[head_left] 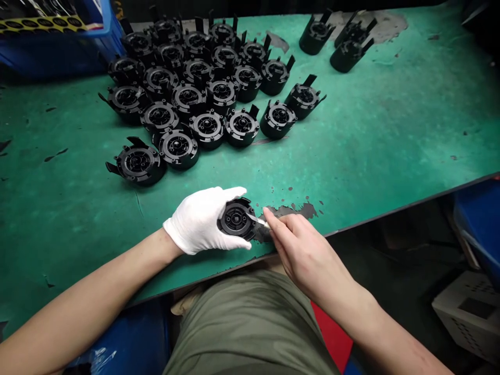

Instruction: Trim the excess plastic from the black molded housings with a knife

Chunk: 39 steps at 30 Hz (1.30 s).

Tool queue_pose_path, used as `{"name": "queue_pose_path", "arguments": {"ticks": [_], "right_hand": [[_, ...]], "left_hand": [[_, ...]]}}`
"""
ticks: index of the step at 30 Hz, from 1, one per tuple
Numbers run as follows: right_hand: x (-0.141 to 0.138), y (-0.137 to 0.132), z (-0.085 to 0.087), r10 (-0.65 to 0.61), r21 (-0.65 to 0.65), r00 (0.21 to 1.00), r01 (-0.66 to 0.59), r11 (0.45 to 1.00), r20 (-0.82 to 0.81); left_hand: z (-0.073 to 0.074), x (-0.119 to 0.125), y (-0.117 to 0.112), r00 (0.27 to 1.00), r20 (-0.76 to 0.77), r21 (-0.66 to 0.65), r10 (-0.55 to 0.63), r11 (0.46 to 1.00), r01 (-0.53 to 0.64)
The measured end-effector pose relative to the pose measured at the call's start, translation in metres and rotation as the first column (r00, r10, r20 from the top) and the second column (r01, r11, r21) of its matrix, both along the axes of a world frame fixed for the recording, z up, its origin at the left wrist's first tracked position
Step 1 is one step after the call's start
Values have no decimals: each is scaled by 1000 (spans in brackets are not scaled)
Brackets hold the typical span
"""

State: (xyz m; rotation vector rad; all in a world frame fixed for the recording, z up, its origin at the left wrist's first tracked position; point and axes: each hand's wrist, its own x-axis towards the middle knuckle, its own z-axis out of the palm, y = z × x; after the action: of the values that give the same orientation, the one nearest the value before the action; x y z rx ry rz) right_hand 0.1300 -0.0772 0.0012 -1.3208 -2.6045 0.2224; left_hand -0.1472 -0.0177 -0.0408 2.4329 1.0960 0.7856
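Observation:
Near the table's front edge, my left hand [207,221], in a white glove, is wrapped round a round black plastic part [236,220]. Rings, ribs and small holes show on its upward face. My bare right hand [299,245] grips a small knife [257,221] with a thin pale blade; its handle is mostly hidden in the fingers. The blade's tip meets the right side of the part's face. Beyond my hands, several similar black parts [178,147] stand grouped on the green table.
More black parts [317,34] stand at the far right of the table [383,130]. A blue bin [58,52] is at the back left. Below the front edge are a white perforated box [471,312] and blue plastic [480,224] on the right. Dark worn patches mark the tabletop.

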Motion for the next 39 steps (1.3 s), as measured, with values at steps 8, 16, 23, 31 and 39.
{"name": "queue_pose_path", "arguments": {"ticks": [8,16,23,31,39], "right_hand": [[-5,3,10,21,4,995,-21,1000,103],[-1,8,12,45,-60,995,-40,997,85],[6,20,11,101,-119,993,-93,989,65],[-3,19,18,90,-23,985,-88,996,144],[-6,17,18,58,46,970,-71,996,237]], "left_hand": [[1,0,1,1000,18,-7,-15,1000,15],[1,1,2,1000,13,6,-18,1000,18],[3,0,3,998,37,-17,-42,999,42],[3,-1,2,999,24,-95,-27,995,29],[6,-1,2,998,36,-83,-45,995,48]]}}
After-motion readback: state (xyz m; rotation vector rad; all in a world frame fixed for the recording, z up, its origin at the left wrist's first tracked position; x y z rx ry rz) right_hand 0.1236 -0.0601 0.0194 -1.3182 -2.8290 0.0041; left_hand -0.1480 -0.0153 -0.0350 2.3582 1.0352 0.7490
